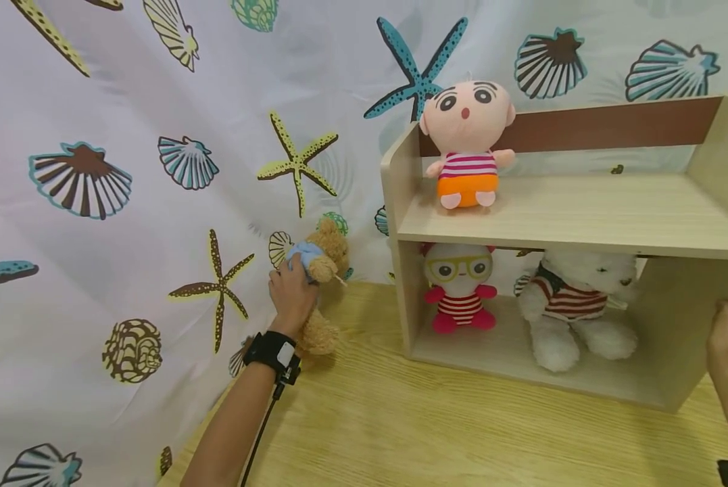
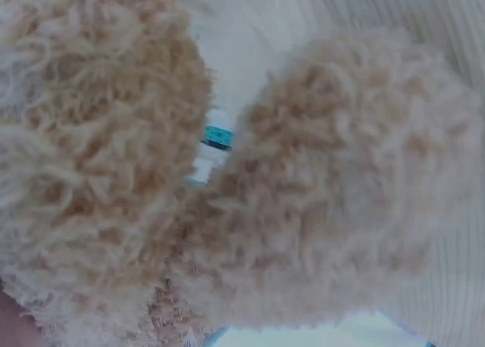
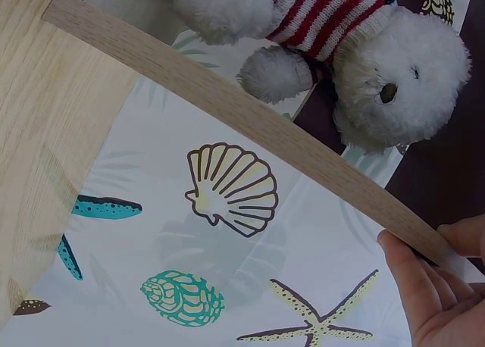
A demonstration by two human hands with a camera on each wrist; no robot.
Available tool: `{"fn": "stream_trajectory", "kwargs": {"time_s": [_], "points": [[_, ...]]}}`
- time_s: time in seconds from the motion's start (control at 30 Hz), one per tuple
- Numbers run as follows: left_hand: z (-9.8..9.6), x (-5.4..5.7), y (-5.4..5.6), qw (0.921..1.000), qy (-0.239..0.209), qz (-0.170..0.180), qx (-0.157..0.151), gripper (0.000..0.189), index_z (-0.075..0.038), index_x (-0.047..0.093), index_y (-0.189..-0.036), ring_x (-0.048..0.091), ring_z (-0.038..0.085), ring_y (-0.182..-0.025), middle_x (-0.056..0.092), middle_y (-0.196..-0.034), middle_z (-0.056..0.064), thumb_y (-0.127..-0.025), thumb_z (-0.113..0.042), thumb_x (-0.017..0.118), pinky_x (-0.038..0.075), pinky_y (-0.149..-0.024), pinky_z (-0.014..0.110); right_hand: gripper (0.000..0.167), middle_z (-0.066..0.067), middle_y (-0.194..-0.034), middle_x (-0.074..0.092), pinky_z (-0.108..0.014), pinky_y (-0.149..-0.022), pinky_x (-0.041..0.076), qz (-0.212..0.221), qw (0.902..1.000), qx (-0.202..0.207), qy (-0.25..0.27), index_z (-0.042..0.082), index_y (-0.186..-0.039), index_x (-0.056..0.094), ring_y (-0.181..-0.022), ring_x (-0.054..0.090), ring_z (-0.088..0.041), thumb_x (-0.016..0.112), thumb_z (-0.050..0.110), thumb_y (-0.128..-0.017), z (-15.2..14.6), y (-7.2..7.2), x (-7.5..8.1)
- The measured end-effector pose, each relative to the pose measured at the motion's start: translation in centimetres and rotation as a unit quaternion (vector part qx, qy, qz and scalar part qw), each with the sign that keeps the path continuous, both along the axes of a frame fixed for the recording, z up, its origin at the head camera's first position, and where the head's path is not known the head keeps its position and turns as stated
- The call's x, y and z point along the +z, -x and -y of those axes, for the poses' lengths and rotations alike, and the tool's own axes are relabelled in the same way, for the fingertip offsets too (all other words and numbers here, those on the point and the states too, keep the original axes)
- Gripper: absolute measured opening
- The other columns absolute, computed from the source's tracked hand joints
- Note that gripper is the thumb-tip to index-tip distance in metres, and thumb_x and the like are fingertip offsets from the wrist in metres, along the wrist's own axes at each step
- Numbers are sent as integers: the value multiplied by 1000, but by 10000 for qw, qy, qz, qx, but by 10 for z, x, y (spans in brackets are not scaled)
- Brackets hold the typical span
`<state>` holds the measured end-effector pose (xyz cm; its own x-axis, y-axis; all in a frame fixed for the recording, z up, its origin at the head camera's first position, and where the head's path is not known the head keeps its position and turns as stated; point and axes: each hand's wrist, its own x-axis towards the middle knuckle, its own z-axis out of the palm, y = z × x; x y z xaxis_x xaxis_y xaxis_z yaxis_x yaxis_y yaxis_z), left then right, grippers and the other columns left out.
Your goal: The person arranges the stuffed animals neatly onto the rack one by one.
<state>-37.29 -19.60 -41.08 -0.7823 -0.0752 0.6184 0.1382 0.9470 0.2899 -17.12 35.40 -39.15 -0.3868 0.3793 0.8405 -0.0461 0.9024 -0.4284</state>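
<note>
At the left, my left hand (image 1: 293, 294) grips a brown teddy bear (image 1: 334, 245) in a light blue top, close to the patterned curtain. The bear's curly legs (image 2: 341, 173) fill much of the left wrist view. My right hand (image 1: 727, 358), partly cut off by the frame edge, holds the right side panel of a light wooden shelf (image 1: 583, 210). In the right wrist view, the thumb and fingers (image 3: 424, 286) lie on either side of the panel's front edge (image 3: 250, 120).
On the upper board sits a doll (image 1: 466, 122) in a striped top and orange shorts. Below are a panda plush (image 1: 459, 291) with yellow glasses and a white bear (image 1: 555, 338) in a striped sweater. A shell-print curtain (image 1: 144, 284) borders the wooden table (image 1: 400, 433).
</note>
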Motion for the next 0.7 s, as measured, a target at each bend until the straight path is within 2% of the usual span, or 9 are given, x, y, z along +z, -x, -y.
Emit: {"fn": "stream_trajectory", "kwargs": {"time_s": [0.07,0.23,0.43,0.53,0.63,0.7], "points": [[-1,1,-3,9997,-167,-145,-128,61,1,50,-140,53,52,-105,55,-128,32,-89,-20,76,45,-87,62,39,-25,-58,44,-26,-47,18,-25,10000,17,-11,-11,-68,47,-49,32,-23,47,11,-100,0,0,0],[-6,11,-11,9963,-633,-388,-443,62,2,49,-141,52,51,-108,54,-130,32,-90,-22,74,45,-86,62,36,-26,-60,45,-25,-49,18,-110,9999,12,-116,-13,-72,47,-51,36,-29,47,10,-100,0,-2,1],[-12,26,-21,9876,-1175,-667,-796,59,0,49,-141,51,49,-115,54,-132,29,-93,-27,70,44,-89,63,33,-28,-64,47,-23,-50,18,-67,9998,-44,-160,-14,-77,49,-53,39,-32,48,10,-100,-1,-3,2],[-15,32,-26,9831,-1396,-676,-969,58,-1,49,-142,50,47,-120,53,-136,26,-95,-28,69,42,-93,63,30,-27,-64,48,-21,-47,17,62,9999,-58,-90,-13,-78,49,-50,38,-29,49,8,-99,-1,-3,3],[-18,36,-32,9801,-1517,-698,-1068,58,-2,48,-143,48,45,-124,51,-138,24,-95,-28,67,42,-95,63,27,-25,-62,49,-19,-41,17,192,9998,-42,37,-11,-78,51,-46,32,-10,50,7,-99,-2,-3,5],[-19,39,-36,9786,-1551,-767,-1115,58,-1,47,-143,48,45,-125,51,-138,24,-96,-27,67,42,-95,63,26,-25,-63,49,-19,-39,17,270,9996,-52,119,-11,-80,51,-46,31,-8,50,6,-99,-2,-2,5]]}}
